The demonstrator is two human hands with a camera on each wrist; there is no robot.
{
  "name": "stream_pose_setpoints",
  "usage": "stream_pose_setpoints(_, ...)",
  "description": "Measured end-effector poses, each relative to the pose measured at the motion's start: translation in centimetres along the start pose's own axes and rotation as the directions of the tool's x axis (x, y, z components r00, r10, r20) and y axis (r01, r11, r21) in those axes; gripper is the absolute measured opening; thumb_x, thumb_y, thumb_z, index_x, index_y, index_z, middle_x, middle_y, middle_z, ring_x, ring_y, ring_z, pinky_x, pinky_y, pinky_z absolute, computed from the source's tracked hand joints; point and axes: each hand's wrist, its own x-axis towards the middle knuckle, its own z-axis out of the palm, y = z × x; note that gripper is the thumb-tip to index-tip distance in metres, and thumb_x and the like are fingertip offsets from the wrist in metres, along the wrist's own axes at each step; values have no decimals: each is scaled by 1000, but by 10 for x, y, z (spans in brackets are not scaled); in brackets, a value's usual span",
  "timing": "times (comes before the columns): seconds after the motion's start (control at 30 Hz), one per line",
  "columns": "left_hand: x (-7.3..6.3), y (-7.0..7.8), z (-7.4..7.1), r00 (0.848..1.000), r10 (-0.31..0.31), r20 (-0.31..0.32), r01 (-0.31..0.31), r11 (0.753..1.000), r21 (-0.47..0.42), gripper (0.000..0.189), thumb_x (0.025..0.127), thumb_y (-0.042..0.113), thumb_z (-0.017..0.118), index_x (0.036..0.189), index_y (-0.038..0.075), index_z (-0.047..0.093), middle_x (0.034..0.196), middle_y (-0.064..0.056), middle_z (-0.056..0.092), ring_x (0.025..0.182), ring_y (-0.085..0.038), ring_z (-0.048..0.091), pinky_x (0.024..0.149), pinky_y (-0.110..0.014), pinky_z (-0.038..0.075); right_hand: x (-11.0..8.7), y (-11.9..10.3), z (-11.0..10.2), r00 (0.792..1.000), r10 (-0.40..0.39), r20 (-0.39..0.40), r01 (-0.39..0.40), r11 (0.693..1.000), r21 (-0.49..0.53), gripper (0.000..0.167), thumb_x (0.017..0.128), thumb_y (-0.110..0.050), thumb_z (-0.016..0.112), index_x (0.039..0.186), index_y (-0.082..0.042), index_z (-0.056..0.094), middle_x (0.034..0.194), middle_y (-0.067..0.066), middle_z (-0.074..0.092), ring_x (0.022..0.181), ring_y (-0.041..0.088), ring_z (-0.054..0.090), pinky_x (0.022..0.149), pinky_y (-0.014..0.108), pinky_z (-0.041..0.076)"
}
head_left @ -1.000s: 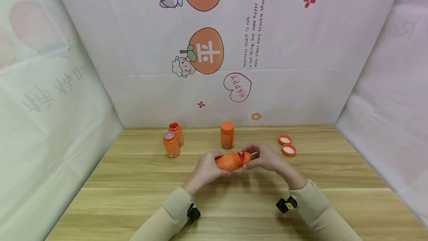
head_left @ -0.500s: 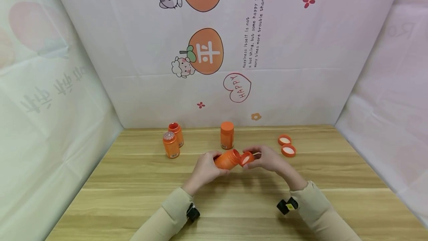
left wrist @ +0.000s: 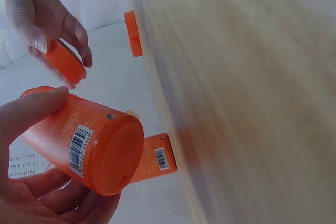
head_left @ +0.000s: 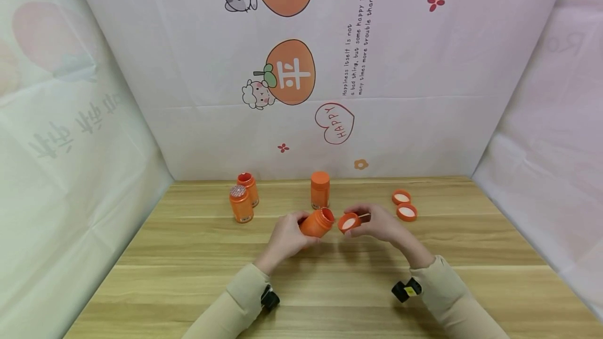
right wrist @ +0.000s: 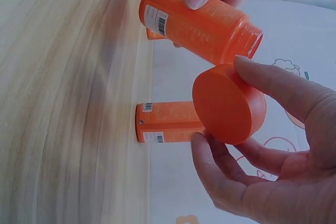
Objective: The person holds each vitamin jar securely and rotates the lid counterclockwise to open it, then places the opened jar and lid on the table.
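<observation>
My left hand [head_left: 285, 237] grips an orange bottle [head_left: 316, 223] round its body, above the table. The bottle tilts to the right with its uncapped mouth showing; a barcode label faces the left wrist camera. In my right hand [head_left: 374, 223] an orange screw cap [head_left: 349, 222] is pinched between thumb and fingers, its white liner turned toward the head view. A small gap separates cap and bottle mouth. In the right wrist view the smooth outer top of the cap [right wrist: 223, 106] shows.
A capped orange bottle [head_left: 320, 190] stands behind the hands. Back left are an open bottle [head_left: 248, 188] and another bottle [head_left: 242, 204] with a silvery top. Two caps, one far [head_left: 401, 197] and one near [head_left: 406, 212], lie liner up at right. A printed cloth [head_left: 400, 119] hangs behind the table.
The cap has come off the bottle mouth and moved slightly right, turning its liner into view. The bottle has shifted a little left and tipped more upright.
</observation>
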Motion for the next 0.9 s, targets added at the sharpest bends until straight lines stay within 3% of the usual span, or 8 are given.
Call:
stream_pose_setpoints(0.23,0,-3,-4,1000,-13,-21,14,1000,25,48,65,22,85,107,11,67,97,-2,69,84,-15,59,78,-36,47,1,6,-1,1000,10,-17,-10,1000,-9,59,76,-26,79,125,-4,58,118,15,62,103,25,58,79,32,50)
stream_pose_setpoints(0.63,0,-7,-8,999,-30,-19,30,999,-23,45,66,15,84,107,7,66,98,-5,68,87,-18,60,83,-40,48,3,14,0,998,35,-45,-37,999,-31,59,76,-31,79,124,-3,59,114,16,63,96,20,57,79,29,47)
stream_pose_setpoints(0.9,-1,-13,-11,998,-35,-45,35,999,-11,46,66,14,83,108,7,65,100,-5,69,89,-19,61,84,-40,49,4,23,-1,997,9,-75,-16,996,-89,56,75,-28,80,120,-2,61,112,15,64,99,23,58,83,36,48)
